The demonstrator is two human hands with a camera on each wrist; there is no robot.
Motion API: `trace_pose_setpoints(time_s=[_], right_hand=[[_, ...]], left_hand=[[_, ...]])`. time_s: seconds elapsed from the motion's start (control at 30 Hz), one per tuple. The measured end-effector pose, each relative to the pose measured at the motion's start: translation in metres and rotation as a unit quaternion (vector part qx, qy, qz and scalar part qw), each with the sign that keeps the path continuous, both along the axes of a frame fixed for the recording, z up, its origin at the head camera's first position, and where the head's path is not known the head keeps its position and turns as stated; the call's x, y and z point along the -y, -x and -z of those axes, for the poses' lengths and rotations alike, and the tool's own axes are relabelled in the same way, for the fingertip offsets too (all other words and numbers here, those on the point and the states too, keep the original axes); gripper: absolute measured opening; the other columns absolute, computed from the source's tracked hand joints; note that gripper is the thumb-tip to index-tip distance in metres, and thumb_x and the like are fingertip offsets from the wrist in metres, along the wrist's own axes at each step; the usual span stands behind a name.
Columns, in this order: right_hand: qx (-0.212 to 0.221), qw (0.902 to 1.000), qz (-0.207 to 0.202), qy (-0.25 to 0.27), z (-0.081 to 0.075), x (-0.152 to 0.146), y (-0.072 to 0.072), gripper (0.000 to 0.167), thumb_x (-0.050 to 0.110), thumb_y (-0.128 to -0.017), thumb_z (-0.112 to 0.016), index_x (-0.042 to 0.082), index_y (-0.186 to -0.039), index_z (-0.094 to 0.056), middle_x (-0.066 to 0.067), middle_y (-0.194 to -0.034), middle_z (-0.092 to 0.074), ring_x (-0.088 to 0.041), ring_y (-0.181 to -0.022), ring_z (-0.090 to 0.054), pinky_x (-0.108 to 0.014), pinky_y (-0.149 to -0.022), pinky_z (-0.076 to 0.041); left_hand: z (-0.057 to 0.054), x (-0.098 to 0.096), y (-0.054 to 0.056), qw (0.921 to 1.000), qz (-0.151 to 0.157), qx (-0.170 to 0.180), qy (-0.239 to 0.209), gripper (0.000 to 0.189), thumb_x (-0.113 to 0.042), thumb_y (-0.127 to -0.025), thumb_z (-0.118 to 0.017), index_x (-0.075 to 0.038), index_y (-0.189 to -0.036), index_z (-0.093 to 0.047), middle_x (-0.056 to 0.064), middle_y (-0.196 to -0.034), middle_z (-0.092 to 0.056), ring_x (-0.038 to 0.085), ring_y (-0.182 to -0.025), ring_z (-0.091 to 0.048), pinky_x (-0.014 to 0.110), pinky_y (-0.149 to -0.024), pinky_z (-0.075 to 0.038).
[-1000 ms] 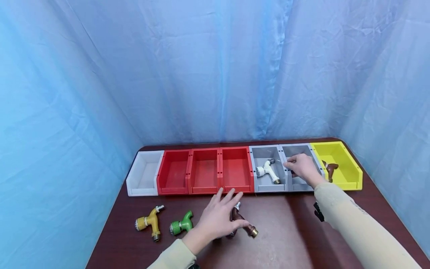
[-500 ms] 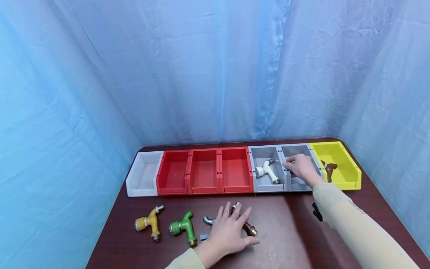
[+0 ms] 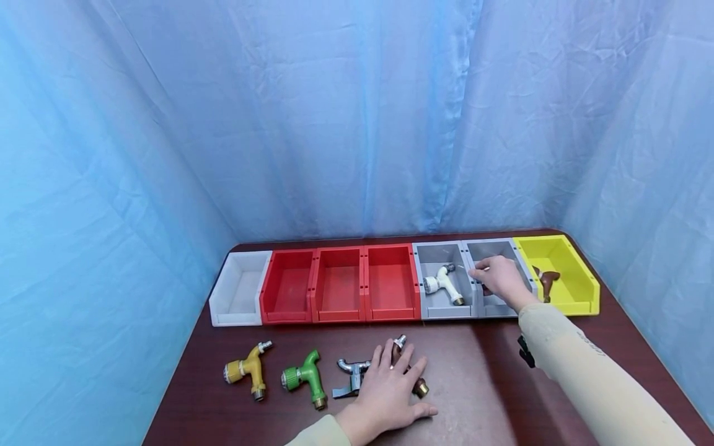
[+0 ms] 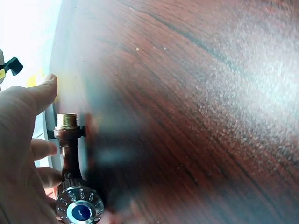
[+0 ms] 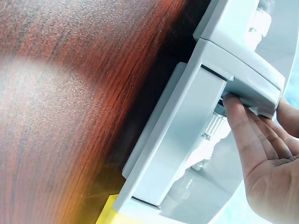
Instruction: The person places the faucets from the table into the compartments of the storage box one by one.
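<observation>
My left hand lies over a brown tap, fingers straight and spread, hiding its middle. In the left wrist view that tap shows a brass thread and a round chrome handle, beside my fingers. A chrome tap sticks out left of the hand. My right hand pinches the side wall of the right-hand grey bin, fingers inside and thumb across the rim. In the right wrist view a shiny, pale tap lies in this bin below my fingers.
A white tap lies in the neighbouring grey bin, brown taps in the yellow bin. Three red bins and a white bin continue the row leftward. Yellow and green taps lie on the table's left.
My left hand has moved right and toward me, lowering over the brown tap and uncovering the green and chrome taps. My right hand has stayed at the grey bin's wall.
</observation>
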State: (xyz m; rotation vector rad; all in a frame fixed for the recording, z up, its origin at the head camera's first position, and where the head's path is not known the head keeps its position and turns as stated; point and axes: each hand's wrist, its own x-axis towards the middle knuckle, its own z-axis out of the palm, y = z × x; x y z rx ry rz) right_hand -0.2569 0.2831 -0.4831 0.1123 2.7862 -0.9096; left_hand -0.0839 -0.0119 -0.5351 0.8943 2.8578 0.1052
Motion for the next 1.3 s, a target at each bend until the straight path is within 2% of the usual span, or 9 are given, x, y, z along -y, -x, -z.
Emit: trace_pose_setpoints(time_s=[0.37, 0.63, 0.77, 0.87, 1.03, 1.17, 1.3], right_hand=[[-0.004, 1.0000, 0.004, 0.003, 0.000, 0.001, -0.001, 0.047, 0.026, -0.102, -0.062, -0.011, -0.131, -0.061, -0.032, -0.130, -0.061, -0.032, -0.097, -0.066, -0.044, -0.079, -0.058], [-0.015, 0.9999, -0.004, 0.000, 0.000, 0.001, -0.001, 0.048, 0.026, -0.102, -0.062, -0.012, -0.130, -0.062, -0.033, -0.128, -0.062, -0.030, -0.092, -0.068, -0.043, -0.077, -0.059], [-0.014, 0.9999, -0.003, -0.001, 0.000, 0.001, -0.002, 0.048, 0.027, -0.102, -0.062, -0.012, -0.131, -0.061, -0.033, -0.128, -0.062, -0.030, -0.091, -0.068, -0.044, -0.078, -0.059], [-0.015, 0.9999, -0.005, -0.003, 0.000, 0.002, -0.003, 0.048, 0.027, -0.102, -0.062, -0.012, -0.131, -0.061, -0.033, -0.128, -0.062, -0.032, -0.095, -0.067, -0.045, -0.080, -0.059], [-0.009, 0.9999, -0.004, 0.005, -0.001, 0.001, -0.003, 0.048, 0.027, -0.102, -0.062, -0.012, -0.132, -0.061, -0.033, -0.129, -0.062, -0.030, -0.091, -0.068, -0.044, -0.078, -0.059], [-0.009, 0.9999, -0.007, 0.007, -0.001, 0.000, -0.003, 0.049, 0.027, -0.102, -0.062, -0.012, -0.131, -0.060, -0.033, -0.128, -0.062, -0.028, -0.087, -0.069, -0.043, -0.076, -0.060], [-0.011, 0.9999, -0.008, 0.002, -0.001, 0.001, -0.003, 0.048, 0.026, -0.103, -0.061, -0.012, -0.132, -0.060, -0.033, -0.128, -0.062, -0.030, -0.092, -0.069, -0.045, -0.079, -0.060]], left_hand=[[0.003, -0.002, 0.001, 0.9979, 0.003, -0.059, 0.028, 0.062, -0.069, -0.094, -0.057, -0.038, -0.147, -0.054, 0.000, -0.158, -0.043, 0.038, -0.144, -0.041, 0.056, -0.111, -0.042], [0.003, 0.003, 0.000, 0.9942, 0.008, -0.097, 0.045, 0.052, -0.064, -0.093, -0.061, -0.034, -0.135, -0.065, 0.002, -0.154, -0.049, 0.038, -0.134, -0.051, 0.053, -0.103, -0.048], [0.001, 0.006, 0.000, 0.9912, 0.020, -0.122, 0.048, 0.046, -0.060, -0.092, -0.065, -0.032, -0.129, -0.069, 0.002, -0.148, -0.055, 0.036, -0.125, -0.058, 0.051, -0.095, -0.052], [0.001, 0.009, 0.001, 0.9886, 0.035, -0.139, 0.046, 0.042, -0.056, -0.092, -0.066, -0.032, -0.126, -0.071, 0.001, -0.146, -0.057, 0.036, -0.123, -0.059, 0.052, -0.096, -0.052], [0.002, 0.017, 0.007, 0.9784, 0.078, -0.189, 0.029, 0.038, -0.052, -0.091, -0.069, -0.032, -0.123, -0.073, 0.002, -0.144, -0.060, 0.039, -0.127, -0.057, 0.055, -0.099, -0.051], [-0.004, 0.023, 0.016, 0.9667, 0.105, -0.233, 0.009, 0.038, -0.051, -0.089, -0.071, -0.030, -0.120, -0.074, 0.003, -0.143, -0.061, 0.041, -0.127, -0.058, 0.053, -0.100, -0.051], [-0.011, 0.027, 0.026, 0.9562, 0.124, -0.265, -0.002, 0.039, -0.051, -0.089, -0.071, -0.028, -0.120, -0.074, 0.004, -0.144, -0.060, 0.041, -0.128, -0.058, 0.052, -0.101, -0.051]])
